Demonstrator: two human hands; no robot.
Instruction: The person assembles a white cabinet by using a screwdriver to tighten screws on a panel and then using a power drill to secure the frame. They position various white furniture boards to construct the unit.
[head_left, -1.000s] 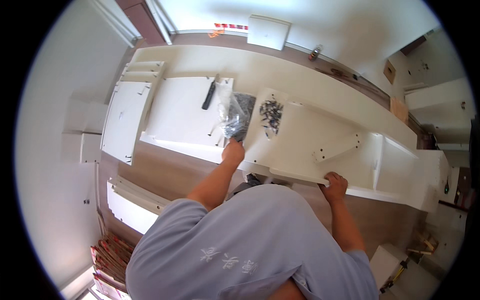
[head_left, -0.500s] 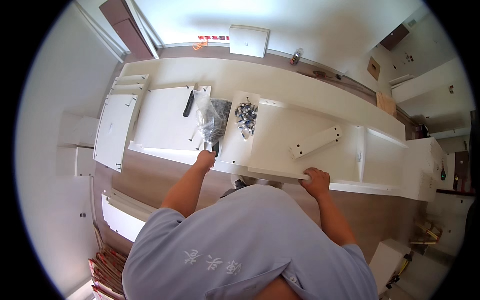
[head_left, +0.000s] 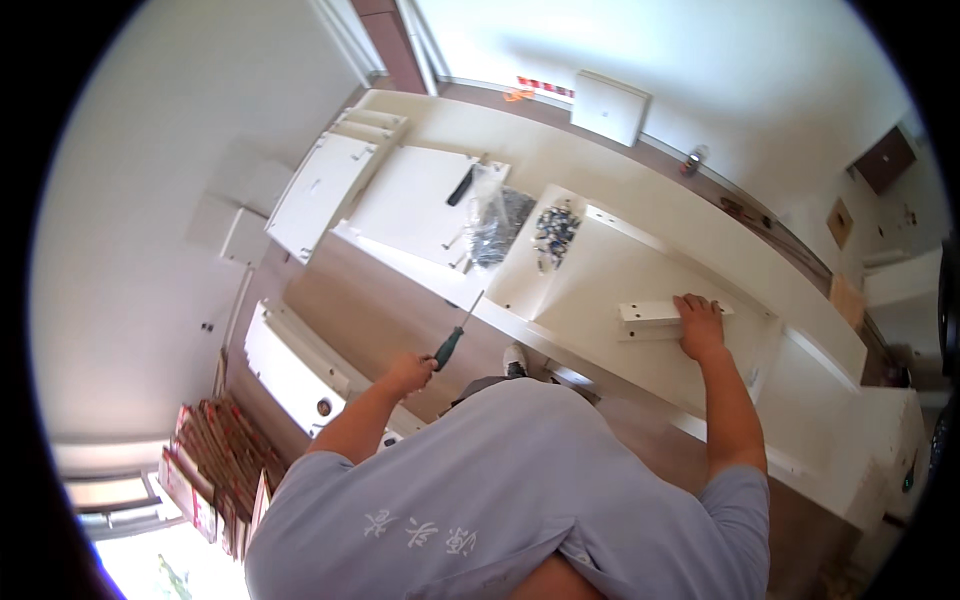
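My left hand (head_left: 410, 373) is closed around the green handle of a screwdriver (head_left: 450, 346), its thin shaft slanting up toward the front edge of the white boards. My right hand (head_left: 702, 326) grips a short white strip of board (head_left: 648, 313) with dark holes, lying on a large white panel (head_left: 610, 260). Left of that panel's middle is a pile of small metal and blue fittings (head_left: 555, 235). Beside the pile lies a clear plastic bag (head_left: 490, 225) of dark small parts. A black-handled tool (head_left: 461, 187) rests on the board beyond the bag.
Several white panels (head_left: 325, 190) are stacked at the left end. More white boards (head_left: 290, 360) lie on the floor near my left arm, with flattened cardboard (head_left: 225, 440) behind them. A bottle (head_left: 693, 160) and a square white panel (head_left: 608, 107) stand along the far wall.
My left hand has drawn back from beside the bag and now shows a screwdriver. My right hand has moved from the panel's front edge onto the short strip. The view has turned.
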